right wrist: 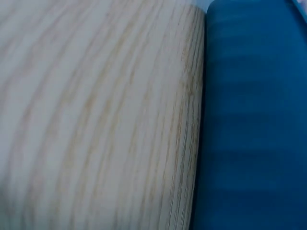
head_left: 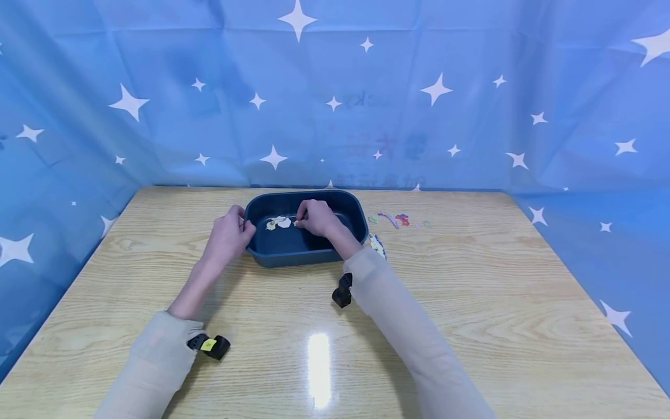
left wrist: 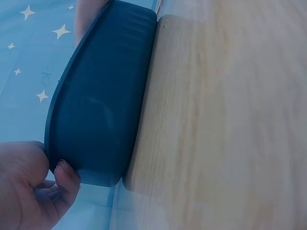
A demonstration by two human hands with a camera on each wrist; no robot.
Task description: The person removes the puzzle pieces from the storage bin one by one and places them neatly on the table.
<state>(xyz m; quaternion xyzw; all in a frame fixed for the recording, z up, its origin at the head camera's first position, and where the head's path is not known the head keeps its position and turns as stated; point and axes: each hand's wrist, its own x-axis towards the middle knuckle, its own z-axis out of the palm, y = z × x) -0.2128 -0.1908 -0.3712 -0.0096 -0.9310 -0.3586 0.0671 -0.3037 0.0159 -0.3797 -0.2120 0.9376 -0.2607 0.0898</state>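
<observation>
A dark blue, open-topped rectangular bin (head_left: 293, 259) stands near the back of the table. My left hand (head_left: 228, 235) grips its left end, the thumb over the rim and curled fingers outside; the left wrist view shows the same hold on the bin (left wrist: 96, 96). Inside, white flower-like pieces (head_left: 282, 222) lie on the bin's floor. My right hand (head_left: 316, 218) reaches over the front wall into the bin, fingertips pinching a small whitish piece (head_left: 295, 223) beside them. In the right wrist view only the bin's outer wall (right wrist: 254, 120) shows, and the hand is out of sight.
Right of the bin lie small coloured pieces: a purple strip (head_left: 389, 220), a red piece (head_left: 402, 219) and green bits (head_left: 373, 219). A blue-and-white patterned item (head_left: 377, 246) sits against the bin's right front corner, partly hidden by the right arm. A starred blue curtain (head_left: 335, 116) hangs behind the wooden table (head_left: 497, 302).
</observation>
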